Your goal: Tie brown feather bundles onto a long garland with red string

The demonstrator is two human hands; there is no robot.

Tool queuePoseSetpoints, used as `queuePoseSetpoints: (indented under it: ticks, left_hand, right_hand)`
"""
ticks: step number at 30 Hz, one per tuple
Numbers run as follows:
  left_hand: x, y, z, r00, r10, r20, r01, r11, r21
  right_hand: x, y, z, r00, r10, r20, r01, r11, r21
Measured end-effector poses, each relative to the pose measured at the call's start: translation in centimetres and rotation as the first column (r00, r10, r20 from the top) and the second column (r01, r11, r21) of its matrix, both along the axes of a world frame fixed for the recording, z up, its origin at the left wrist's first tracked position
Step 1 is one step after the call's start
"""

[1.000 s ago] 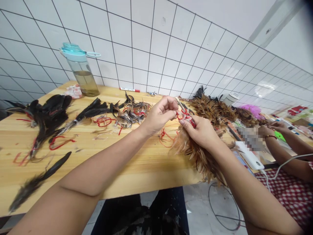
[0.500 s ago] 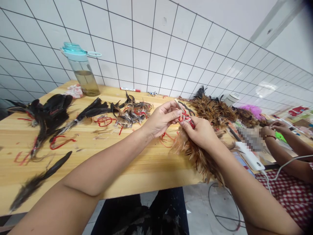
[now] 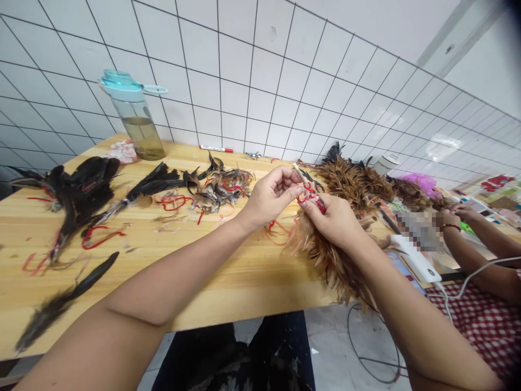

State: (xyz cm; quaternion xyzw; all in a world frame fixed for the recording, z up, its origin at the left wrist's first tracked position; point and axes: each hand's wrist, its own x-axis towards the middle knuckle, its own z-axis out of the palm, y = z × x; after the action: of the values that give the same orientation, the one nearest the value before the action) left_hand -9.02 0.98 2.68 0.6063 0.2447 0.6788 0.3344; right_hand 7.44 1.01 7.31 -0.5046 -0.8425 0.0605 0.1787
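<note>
A feather duster (image 3: 325,255) with brown feathers hangs downward from my right hand (image 3: 336,220), which is wrapped round its red-bound neck. Red cord (image 3: 306,194) loops about the thin pale stick (image 3: 299,172) at its upper end. My left hand (image 3: 274,195) pinches at this cord beside the stick, thumb against fingers; the exact grip is partly hidden. Under the hands, loose red strands (image 3: 279,231) lie on the wooden table (image 3: 228,266).
Black feather bundles (image 3: 83,187) and a pile of small feathers (image 3: 222,187) lie leftward. A water bottle (image 3: 140,122) stands near the tiled wall. Brown feathers (image 3: 350,182) fill the back right. A white power strip (image 3: 417,260) lies before a co-worker's hands (image 3: 458,214).
My left hand has shifted slightly, its fingers now more curled near the cord. The stick leans a little differently. My right hand keeps its hold.
</note>
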Motion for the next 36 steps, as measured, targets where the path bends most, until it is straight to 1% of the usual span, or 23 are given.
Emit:
queuePoseSetpoints:
  ticks: [2, 3, 5, 7, 9, 12, 15, 16, 17, 19, 23, 27, 30, 33, 36]
  left_hand:
    - [0.0, -0.4, -0.1, 0.984, 0.161, -0.078, -0.151, 0.981, 0.122]
    - [0.1, -0.6, -0.1, 0.962, 0.246, -0.119, -0.22, 0.955, 0.197]
    - [0.2, -1.0, -0.1, 0.886, 0.418, -0.2, -0.328, 0.871, 0.366]
    - [0.2, -1.4, -0.1, 0.786, 0.556, -0.27, -0.373, 0.775, 0.511]
    - [0.2, -1.5, 0.0, 0.703, 0.641, -0.309, -0.397, 0.714, 0.577]
    - [0.1, -1.4, 0.2, 0.625, 0.711, -0.322, -0.425, 0.656, 0.624]
    - [-0.3, -1.1, 0.3, 0.559, 0.764, -0.322, -0.389, 0.585, 0.711]
    - [-0.3, -1.0, 0.4, 0.541, 0.775, -0.327, -0.376, 0.57, 0.73]
    - [-0.4, -1.0, 0.4, 0.529, 0.78, -0.335, -0.367, 0.566, 0.738]
    - [-0.4, -1.0, 0.5, 0.529, 0.773, -0.35, -0.363, 0.579, 0.73]
    - [-0.3, -0.9, 0.3, 0.577, 0.742, -0.342, -0.384, 0.615, 0.689]
    - [-0.2, -0.7, 0.0, 0.596, 0.726, -0.345, -0.413, 0.645, 0.644]
    - [-0.3, -0.5, -0.2, 0.611, 0.705, -0.361, -0.419, 0.674, 0.608]
    - [-0.2, -0.5, -0.3, 0.627, 0.684, -0.373, -0.421, 0.7, 0.577]
    - [0.0, -0.8, -0.2, 0.679, 0.64, -0.361, -0.412, 0.738, 0.534]
  right_hand:
    - [0.0, 0.0, 0.0, 1.0, 0.006, -0.005, -0.006, 1.0, 0.001]
    - [0.0, 0.0, -0.1, 1.0, 0.008, -0.009, -0.008, 1.0, 0.004]
    - [0.0, 0.0, -0.1, 1.0, 0.009, -0.011, -0.009, 1.0, 0.01]
    - [0.0, 0.0, -0.1, 1.0, 0.005, -0.005, -0.005, 1.0, 0.008]
    - [-0.1, -0.1, -0.1, 1.0, -0.01, 0.011, 0.01, 1.0, 0.002]
    - [-0.2, -0.1, -0.2, 0.999, -0.028, 0.032, 0.028, 1.0, -0.004]
    - [-0.4, -0.2, -0.1, 0.998, -0.039, 0.046, 0.04, 0.999, -0.012]
    - [-0.4, -0.3, -0.1, 0.998, -0.046, 0.051, 0.047, 0.999, -0.013]
    - [-0.5, -0.3, 0.0, 0.997, -0.055, 0.055, 0.056, 0.998, -0.012]
    - [-0.5, -0.3, 0.0, 0.996, -0.066, 0.054, 0.066, 0.998, -0.006]
    - [-0.3, 0.0, -0.2, 0.998, -0.06, -0.005, 0.06, 0.998, 0.005]
    - [0.0, 0.2, -0.5, 0.995, -0.027, -0.095, 0.025, 0.999, -0.026]
    - [0.2, 0.3, -0.5, 0.982, 0.033, -0.187, -0.049, 0.996, -0.078]
    - [0.2, 0.2, -0.4, 0.949, 0.114, -0.295, -0.162, 0.976, -0.144]
    - [0.3, 0.2, -0.3, 0.913, 0.154, -0.376, -0.241, 0.951, -0.194]
